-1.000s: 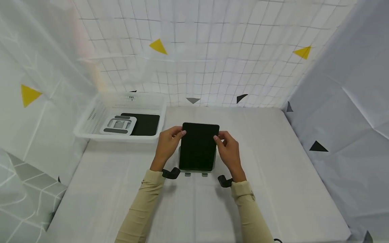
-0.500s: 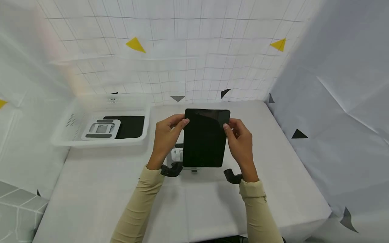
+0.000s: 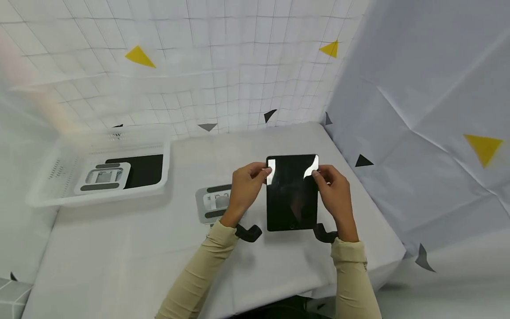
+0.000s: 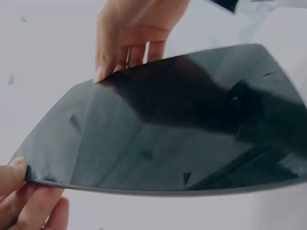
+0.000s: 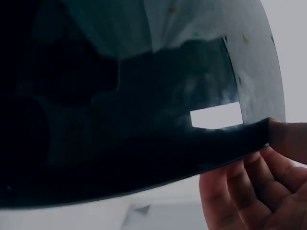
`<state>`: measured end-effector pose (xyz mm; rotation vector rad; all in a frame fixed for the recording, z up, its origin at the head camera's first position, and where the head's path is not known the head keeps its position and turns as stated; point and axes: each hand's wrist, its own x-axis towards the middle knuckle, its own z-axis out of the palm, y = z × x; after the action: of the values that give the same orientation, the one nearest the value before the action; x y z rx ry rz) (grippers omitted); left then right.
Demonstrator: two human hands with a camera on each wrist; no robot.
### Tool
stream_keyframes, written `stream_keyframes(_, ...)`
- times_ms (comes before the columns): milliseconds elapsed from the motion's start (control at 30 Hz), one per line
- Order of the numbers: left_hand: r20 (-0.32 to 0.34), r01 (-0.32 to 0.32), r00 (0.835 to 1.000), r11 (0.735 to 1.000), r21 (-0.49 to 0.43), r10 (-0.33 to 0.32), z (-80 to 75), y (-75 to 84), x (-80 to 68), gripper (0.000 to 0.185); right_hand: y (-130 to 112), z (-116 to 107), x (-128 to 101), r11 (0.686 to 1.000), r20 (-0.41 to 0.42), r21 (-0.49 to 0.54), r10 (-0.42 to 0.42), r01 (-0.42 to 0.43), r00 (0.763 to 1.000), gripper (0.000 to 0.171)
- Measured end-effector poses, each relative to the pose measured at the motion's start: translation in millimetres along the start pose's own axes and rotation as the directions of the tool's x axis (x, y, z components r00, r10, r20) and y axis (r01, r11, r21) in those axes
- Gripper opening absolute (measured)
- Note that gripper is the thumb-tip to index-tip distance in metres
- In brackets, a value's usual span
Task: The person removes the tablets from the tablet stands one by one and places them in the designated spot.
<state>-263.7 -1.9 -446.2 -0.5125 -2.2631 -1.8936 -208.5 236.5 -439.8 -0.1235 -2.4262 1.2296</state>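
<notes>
Left hand (image 3: 246, 186) and right hand (image 3: 334, 192): both pinch the upper side edges of a black tablet (image 3: 292, 192), thumbs on the glass, fingers curled behind. Tablet: held in portrait above the white table (image 3: 119, 248), near its right edge (screen dark, catching glare at both top corners). Grey tablet stand (image 3: 213, 204): flat on the table just left of the left hand. White basket (image 3: 44, 199): far left, holding a second stand (image 3: 102, 177) on a black slab (image 3: 145, 170).
</notes>
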Motion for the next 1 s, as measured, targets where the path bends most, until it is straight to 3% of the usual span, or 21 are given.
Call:
stream_keyframes(300, -0.015, 0.104, 0.995, 0.992, 0.064, -0.103, 22.3, -43.3, -17.7, 0.022, 50.8, 16.9, -6.8, 0.995, 0.153, 0.023, 0.090, -0.094, 0.984, 0.032)
stream_keyframes(433, -0.018, 0.117, 0.993, 0.986, 0.119, -0.115, 26.6, -56.6, -23.6, 0.021, 64.2, 25.5, -10.4, 0.992, 0.191, 0.025, 0.115, -0.122, 0.975, 0.029)
stream_keyframes(767, -0.048, 0.132, 0.991, 0.971, 0.201, -0.125, 27.2, -73.6, -32.9, 0.023, 68.1, 39.2, -10.3, 0.985, 0.246, -0.073, 0.171, -0.157, 0.954, 0.034)
stream_keyframes(1000, 0.025, 0.127, 0.990, 0.955, 0.268, -0.139, 30.5, -72.7, -42.1, 0.040, 61.5, 42.5, -14.9, 0.961, 0.255, -0.191, 0.246, -0.201, 0.935, 0.037)
